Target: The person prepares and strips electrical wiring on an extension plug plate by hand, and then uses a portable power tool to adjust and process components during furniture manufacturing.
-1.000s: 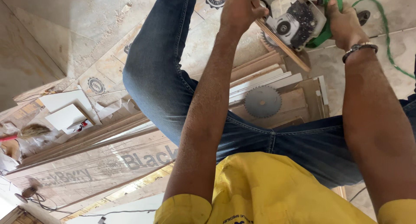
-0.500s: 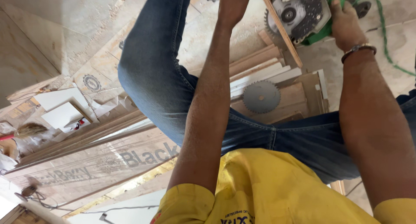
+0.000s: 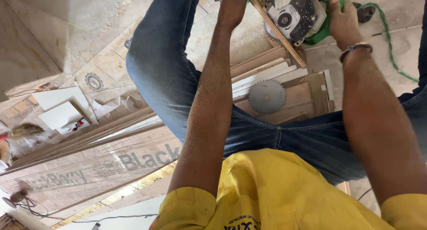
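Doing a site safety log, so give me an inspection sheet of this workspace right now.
Surface: dusty tiled floor, sawdust scattered.
Job's things: green circular saw against a thin wood strip.
Clutter: loose saw blade on stacked wood offcuts; plywood sheet; white boards.
Hands: left hand holds the strip; right hand grips the saw handle.
Cables: green cord across the floor.
Surroundings: nothing seen.

Bright, even daylight; soft shadows, blurred left edge
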